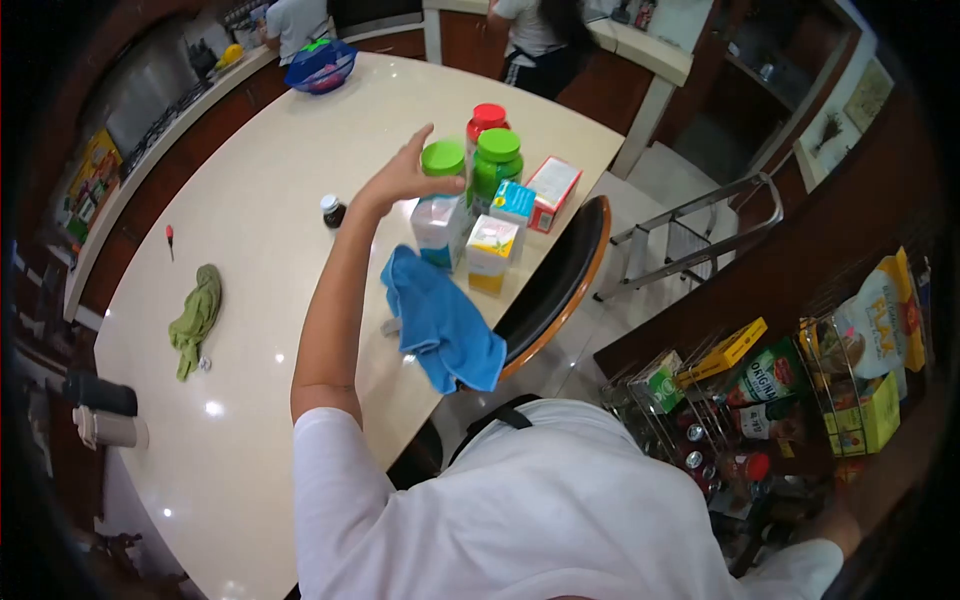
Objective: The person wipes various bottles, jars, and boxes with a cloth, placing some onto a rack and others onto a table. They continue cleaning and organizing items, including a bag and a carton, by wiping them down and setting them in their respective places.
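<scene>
My left hand (402, 180) is over the table beside a green-lidded container (440, 232), its thumb and fingers spread apart with nothing held. Close by stand a green jar (496, 165), a red-capped bottle (488, 118), a blue and white box (512, 203), a yellow and white box (491, 254) and a red and white box (553, 192). A blue cloth (440, 325) lies at the table edge below them. My right forearm (838, 524) reaches to the shelf at the lower right; the fingers of that hand cannot be made out.
On the table (250, 480) are a small dark jar (333, 211), a green cloth (196, 320), a red-handled tool (170, 240) and a blue basket (321, 68). A chair (560, 300), a stepladder (690, 235) and a stocked wire rack (845, 400) stand right. Two people are beyond the table.
</scene>
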Motion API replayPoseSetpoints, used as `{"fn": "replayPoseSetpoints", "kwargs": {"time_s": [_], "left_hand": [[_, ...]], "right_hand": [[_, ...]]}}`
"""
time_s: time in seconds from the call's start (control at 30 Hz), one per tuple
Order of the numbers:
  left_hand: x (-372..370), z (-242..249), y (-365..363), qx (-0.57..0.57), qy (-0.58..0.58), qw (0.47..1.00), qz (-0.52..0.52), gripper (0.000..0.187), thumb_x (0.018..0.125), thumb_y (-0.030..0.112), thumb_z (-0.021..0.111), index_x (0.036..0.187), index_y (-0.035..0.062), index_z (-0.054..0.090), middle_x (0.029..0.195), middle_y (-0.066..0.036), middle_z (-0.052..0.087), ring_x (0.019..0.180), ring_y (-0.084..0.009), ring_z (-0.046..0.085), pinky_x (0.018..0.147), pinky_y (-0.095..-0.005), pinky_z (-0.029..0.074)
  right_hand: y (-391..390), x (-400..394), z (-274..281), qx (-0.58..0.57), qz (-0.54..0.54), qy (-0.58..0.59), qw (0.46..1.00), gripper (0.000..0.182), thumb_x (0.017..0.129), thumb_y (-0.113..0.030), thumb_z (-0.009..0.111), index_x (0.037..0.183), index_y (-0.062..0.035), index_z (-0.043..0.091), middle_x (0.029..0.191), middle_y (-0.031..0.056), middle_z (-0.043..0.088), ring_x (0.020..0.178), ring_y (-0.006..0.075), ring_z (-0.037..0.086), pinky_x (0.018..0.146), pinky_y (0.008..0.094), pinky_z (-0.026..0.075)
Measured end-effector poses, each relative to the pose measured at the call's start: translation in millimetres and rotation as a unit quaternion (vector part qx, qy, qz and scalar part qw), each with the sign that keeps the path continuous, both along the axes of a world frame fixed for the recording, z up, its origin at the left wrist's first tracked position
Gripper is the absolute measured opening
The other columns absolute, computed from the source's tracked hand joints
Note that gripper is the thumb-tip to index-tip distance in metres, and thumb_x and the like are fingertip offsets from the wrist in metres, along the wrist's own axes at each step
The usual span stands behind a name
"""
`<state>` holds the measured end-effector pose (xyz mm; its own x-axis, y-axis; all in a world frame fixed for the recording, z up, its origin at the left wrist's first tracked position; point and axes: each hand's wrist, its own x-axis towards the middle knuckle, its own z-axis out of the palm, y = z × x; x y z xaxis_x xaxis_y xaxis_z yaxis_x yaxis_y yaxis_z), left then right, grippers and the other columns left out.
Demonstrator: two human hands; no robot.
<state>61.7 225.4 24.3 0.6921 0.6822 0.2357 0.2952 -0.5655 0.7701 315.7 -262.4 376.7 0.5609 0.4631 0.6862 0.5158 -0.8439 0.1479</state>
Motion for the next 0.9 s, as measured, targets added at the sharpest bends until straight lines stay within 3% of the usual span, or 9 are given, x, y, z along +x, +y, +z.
{"fn": "replayPoseSetpoints", "kwargs": {"time_s": [0.13,0.2,0.27,0.33,0.53,0.67,0.7,0.77,0.9], "left_hand": [[24,-1,12,-0.045,0.018,0.999,-0.011,0.086,0.060,0.028,0.084,0.132,0.0027,0.044,0.116,-0.015,0.059,0.101,-0.0255,0.060,0.088,-0.0323,0.048],[22,-1,17,-0.077,-0.012,0.997,-0.005,0.079,0.062,0.026,0.083,0.128,0.0028,0.046,0.111,-0.013,0.060,0.096,-0.0237,0.061,0.083,-0.0325,0.050],[6,1,21,-0.115,-0.038,0.992,0.023,0.073,0.064,0.024,0.082,0.125,0.0028,0.048,0.107,-0.011,0.061,0.092,-0.0218,0.062,0.078,-0.0326,0.052],[-15,12,25,-0.247,-0.117,0.959,0.070,0.066,0.067,0.020,0.079,0.124,0.0039,0.049,0.105,-0.010,0.061,0.089,-0.0200,0.062,0.069,-0.0327,0.054],[-70,43,39,-0.231,-0.301,0.923,0.068,0.043,0.082,0.028,0.067,0.119,0.0109,0.052,0.096,-0.003,0.060,0.078,-0.0109,0.058,0.061,-0.0281,0.051],[-86,63,18,-0.150,-0.345,0.921,0.098,0.040,0.084,0.027,0.065,0.120,0.0119,0.053,0.107,-0.001,0.059,0.096,-0.0112,0.057,0.080,-0.0291,0.047],[-87,65,20,-0.134,-0.375,0.913,0.087,0.038,0.084,0.021,0.066,0.118,0.0103,0.053,0.108,-0.003,0.058,0.100,-0.0125,0.056,0.082,-0.0288,0.046],[-79,79,6,-0.067,-0.363,0.918,0.143,0.040,0.082,0.011,0.069,0.118,0.0064,0.052,0.108,-0.004,0.057,0.100,-0.0140,0.055,0.085,-0.0276,0.045],[-67,101,-6,0.058,-0.347,0.918,0.181,0.044,0.081,0.008,0.070,0.121,0.0034,0.051,0.109,-0.005,0.056,0.099,-0.0148,0.054,0.088,-0.0279,0.044]], "right_hand": [[141,-23,-121,0.145,0.441,0.101,0.880,0.030,0.084,-0.012,0.063,0.114,-0.0066,0.060,0.109,0.0083,0.060,0.090,0.0174,0.062,0.078,0.0300,0.051],[227,-24,-186,0.047,0.521,0.107,0.846,0.034,0.081,-0.010,0.064,0.114,-0.0042,0.058,0.108,0.0105,0.059,0.091,0.0211,0.060,0.080,0.0315,0.050],[311,-24,-245,0.001,0.519,0.228,0.824,0.049,0.074,-0.021,0.071,0.116,-0.0040,0.054,0.107,0.0200,0.055,0.105,0.0331,0.054,0.090,0.0398,0.045],[370,-32,-288,-0.063,0.510,0.299,0.804,0.056,0.069,-0.028,0.073,0.116,-0.0054,0.052,0.110,0.0245,0.053,0.098,0.0401,0.057,0.087,0.0425,0.048],[426,-59,-322,-0.175,0.431,0.316,0.827,0.044,0.068,-0.021,0.069,0.109,-0.0055,0.060,0.113,0.0266,0.055,0.100,0.0388,0.059,0.084,0.0471,0.050],[500,-18,-399,-0.086,0.477,0.243,0.840,0.023,0.060,-0.009,0.066,0.080,0.0022,0.064,0.085,0.0218,0.064,0.083,0.0365,0.064,0.074,0.0480,0.051],[474,-35,-357,-0.166,0.464,0.233,0.838,0.020,0.062,-0.010,0.065,0.079,0.0003,0.067,0.089,0.0202,0.065,0.086,0.0325,0.064,0.082,0.0457,0.049],[446,-43,-322,-0.111,0.500,0.228,0.828,0.029,0.061,-0.010,0.067,0.088,-0.0015,0.069,0.098,0.0232,0.063,0.097,0.0378,0.059,0.086,0.0472,0.048],[404,-43,-252,-0.016,0.545,0.211,0.812,0.038,0.064,-0.015,0.069,0.101,-0.0063,0.063,0.105,0.0227,0.051,0.090,0.0436,0.055,0.083,0.0462,0.048]]}}
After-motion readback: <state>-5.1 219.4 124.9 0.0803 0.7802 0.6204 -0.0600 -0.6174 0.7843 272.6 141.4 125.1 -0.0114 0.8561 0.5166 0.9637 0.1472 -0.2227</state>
